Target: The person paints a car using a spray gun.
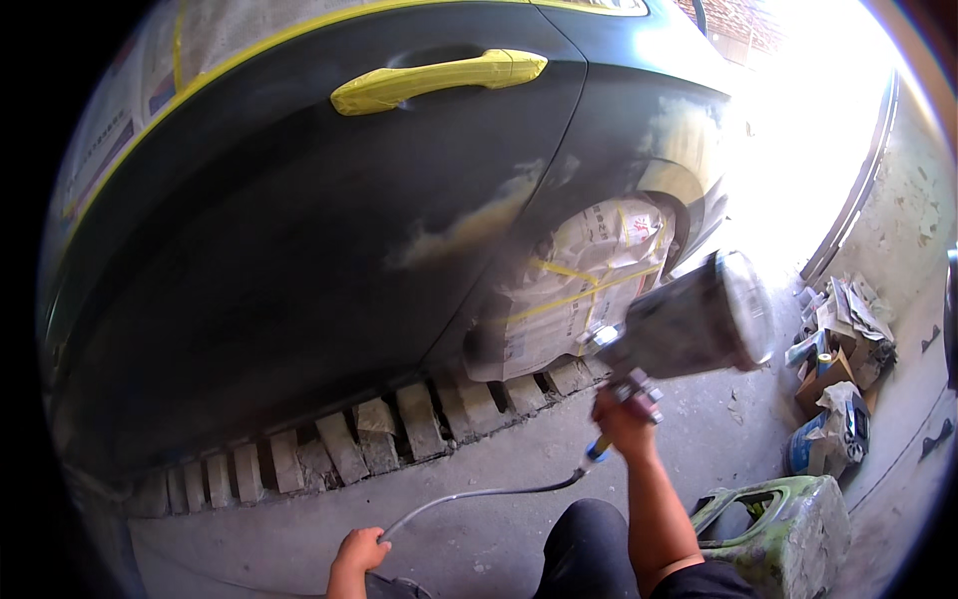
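Note:
My right hand (625, 424) is closed round the handle of a spray gun (684, 324), which has a large dark cup on top. The gun is tilted, and its nozzle end faces the car door. From the base of the handle a grey air hose (479, 492) curves down to the left. My left hand (359, 551) grips that hose low in the view. Ahead stands a dark car door (279, 200), its handle (439, 82) wrapped in yellow tape. A pale tan patch (469, 225) marks the door's rear part.
Printed paper and yellow tape cover the rear wheel (569, 290). Wooden blocks (334, 444) line the floor beneath the door. To the right are a worn green stool (778, 534), a blue-labelled bucket (813, 444) and a cardboard box (828, 384) with scrap paper, beside a wall (913, 220).

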Demonstrator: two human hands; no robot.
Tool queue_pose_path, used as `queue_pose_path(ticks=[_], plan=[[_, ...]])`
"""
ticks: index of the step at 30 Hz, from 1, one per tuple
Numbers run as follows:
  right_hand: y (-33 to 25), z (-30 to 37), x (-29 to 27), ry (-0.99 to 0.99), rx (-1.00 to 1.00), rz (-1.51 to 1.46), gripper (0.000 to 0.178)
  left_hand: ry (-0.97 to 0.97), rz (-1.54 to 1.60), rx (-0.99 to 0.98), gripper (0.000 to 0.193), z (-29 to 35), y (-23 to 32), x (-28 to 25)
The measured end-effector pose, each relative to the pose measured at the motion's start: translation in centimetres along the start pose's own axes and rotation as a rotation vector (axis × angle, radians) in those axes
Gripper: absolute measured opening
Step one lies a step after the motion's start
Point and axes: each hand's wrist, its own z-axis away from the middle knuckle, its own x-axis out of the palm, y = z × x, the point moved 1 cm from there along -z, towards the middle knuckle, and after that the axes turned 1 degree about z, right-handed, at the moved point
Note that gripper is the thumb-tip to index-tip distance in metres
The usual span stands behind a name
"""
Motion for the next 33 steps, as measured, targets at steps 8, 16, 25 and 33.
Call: queue_pose_path(ticks=[8,16,25,33], plan=[[-4.3,-3.5,-4.8,0.576,0.04,-0.223,0.024,0.018,0.076,-0.034,0.04,1.3,0.5,-0.7],[2.3,3.2,5.2,-0.006,-0.602,1.021,0.021,0.013,0.046,-0.064,0.036,2.0,-0.5,-0.7],[3.1,10.2,16.0,-0.673,-0.475,0.111,0.04,0.022,0.042,-0.074,0.037,1.3,-1.8,-0.1],[-1.4,1.4,3.1,0.131,-0.061,-0.136,0.01,0.088,0.093,-0.041,0.04,0.5,-2.6,-0.4]])
